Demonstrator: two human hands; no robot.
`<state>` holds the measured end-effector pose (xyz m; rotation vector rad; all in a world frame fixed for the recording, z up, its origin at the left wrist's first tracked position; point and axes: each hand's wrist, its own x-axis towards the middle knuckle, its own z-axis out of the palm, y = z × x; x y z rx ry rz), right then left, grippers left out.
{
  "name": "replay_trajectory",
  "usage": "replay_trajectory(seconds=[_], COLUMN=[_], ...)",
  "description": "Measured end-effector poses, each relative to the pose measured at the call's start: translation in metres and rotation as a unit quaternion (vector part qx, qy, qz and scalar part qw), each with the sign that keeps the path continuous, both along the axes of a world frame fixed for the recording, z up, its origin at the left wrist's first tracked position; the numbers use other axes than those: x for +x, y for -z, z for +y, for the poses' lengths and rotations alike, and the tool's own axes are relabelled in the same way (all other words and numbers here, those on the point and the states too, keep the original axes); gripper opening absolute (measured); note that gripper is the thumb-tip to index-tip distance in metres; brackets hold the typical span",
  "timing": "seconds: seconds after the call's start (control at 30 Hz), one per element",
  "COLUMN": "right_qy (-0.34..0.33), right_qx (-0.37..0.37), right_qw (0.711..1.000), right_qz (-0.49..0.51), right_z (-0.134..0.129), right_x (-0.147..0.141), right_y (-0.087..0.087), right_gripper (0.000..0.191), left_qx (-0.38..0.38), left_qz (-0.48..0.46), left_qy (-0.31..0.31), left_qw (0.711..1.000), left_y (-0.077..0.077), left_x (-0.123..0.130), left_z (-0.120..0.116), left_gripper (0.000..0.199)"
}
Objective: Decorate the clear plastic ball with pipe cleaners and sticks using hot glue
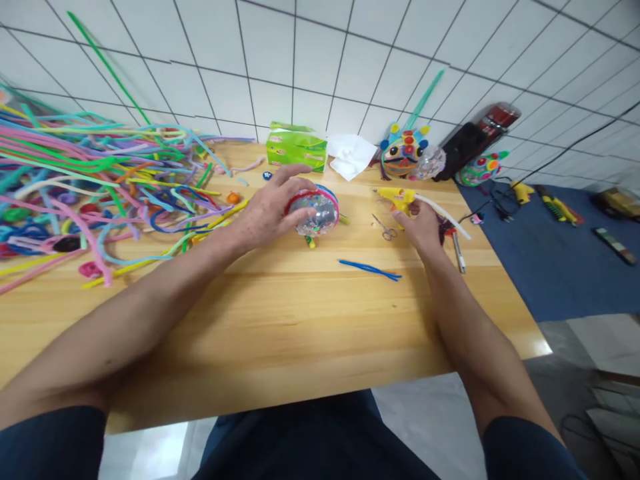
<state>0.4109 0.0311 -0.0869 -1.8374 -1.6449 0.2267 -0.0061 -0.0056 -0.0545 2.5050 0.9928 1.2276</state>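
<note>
My left hand (273,210) reaches over the left side of a clear round ball (325,215) with a pink and blue rim, its fingers spread and the thumb across the front. Whether it grips the ball is hard to tell. Under the ball, small yellow-green pieces (311,242) poke out. My right hand (423,227) is closed around the handle of a yellow glue gun (395,195), whose nozzle points left; a white glue stick (443,212) sticks out behind it. Small scissors (387,231) lie just left of that hand. Blue pipe cleaners (370,269) lie nearer the front.
Many coloured pipe cleaners (110,187) cover the table's left side. Along the tiled wall stand a green tissue pack (296,148), a white tissue (350,157), a decorated face ball (401,155) and a dark red bottle (495,123). A pen (459,253) lies at right.
</note>
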Motion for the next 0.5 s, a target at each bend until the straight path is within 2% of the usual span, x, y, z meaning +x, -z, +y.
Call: replay_trajectory(seconds=[0.1,0.17,0.27,0.37,0.5], right_qy=[0.046,0.04,-0.043,-0.162,-0.247], right_qx=[-0.036,-0.022,-0.016,-0.039,-0.08], right_qw=[0.998,0.996,0.987,0.958,0.933], right_qz=[0.04,0.079,0.152,0.233,0.247], right_z=[0.008,0.008,0.0,-0.015,-0.034], right_x=[-0.013,-0.021,-0.032,-0.045,-0.072], right_y=[-0.007,-0.016,-0.041,-0.079,-0.126], right_gripper=[0.031,0.024,0.02,0.019,0.024], left_qx=[-0.001,0.001,0.006,0.007,0.004], left_qz=[0.001,0.001,0.002,0.001,-0.004], left_qy=[0.001,0.003,0.011,0.016,0.02], left_qw=[1.0,1.0,1.0,1.0,1.0], left_y=[0.0,0.001,0.003,0.005,0.006], left_x=[0.001,0.001,0.0,0.001,0.0], left_z=[0.001,0.002,0.003,0.004,0.005], left_gripper=[0.041,0.042,0.043,0.042,0.046])
